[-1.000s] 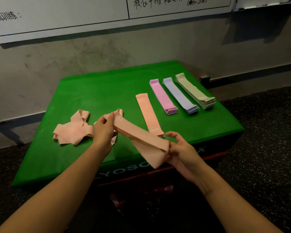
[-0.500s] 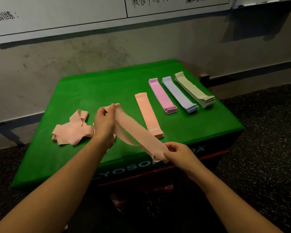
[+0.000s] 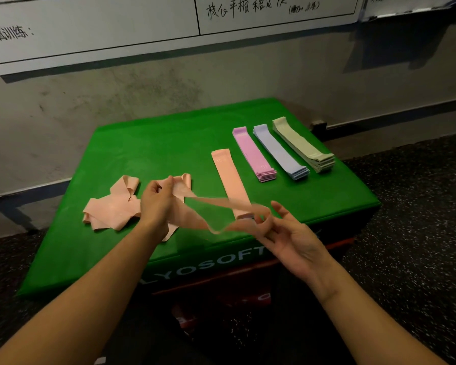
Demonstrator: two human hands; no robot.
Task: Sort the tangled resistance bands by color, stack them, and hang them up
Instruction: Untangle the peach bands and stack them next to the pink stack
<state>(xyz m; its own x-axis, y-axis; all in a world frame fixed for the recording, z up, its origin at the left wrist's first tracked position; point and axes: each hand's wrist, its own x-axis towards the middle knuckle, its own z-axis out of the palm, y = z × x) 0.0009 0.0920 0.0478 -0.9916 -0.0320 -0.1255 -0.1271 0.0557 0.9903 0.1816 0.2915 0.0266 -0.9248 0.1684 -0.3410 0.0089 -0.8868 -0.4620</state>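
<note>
A peach resistance band [image 3: 208, 214] stretches, blurred, between my hands above the front of the green box [image 3: 156, 154]. My left hand [image 3: 157, 204] pinches its far end near the box's middle. My right hand [image 3: 287, 233] has the near end looped round its thumb and fingertips, the other fingers spread. A tangle of peach bands [image 3: 111, 206] lies at the left. A flat peach band stack [image 3: 231, 180] lies in the middle, with pink [image 3: 253, 154], lavender [image 3: 279, 151] and pale green [image 3: 302, 143] stacks in a row to its right.
The green box stands against a grey wall with a whiteboard [image 3: 90, 30] above it. Dark speckled floor [image 3: 419, 219] surrounds the box. A red layer [image 3: 221, 280] shows under the green top at the front.
The band has been pulled longer and thinner between my hands. My right hand turned palm up and opened its fingers, the band now hooked over thumb and fingertips. My left hand stayed near the tangle.
</note>
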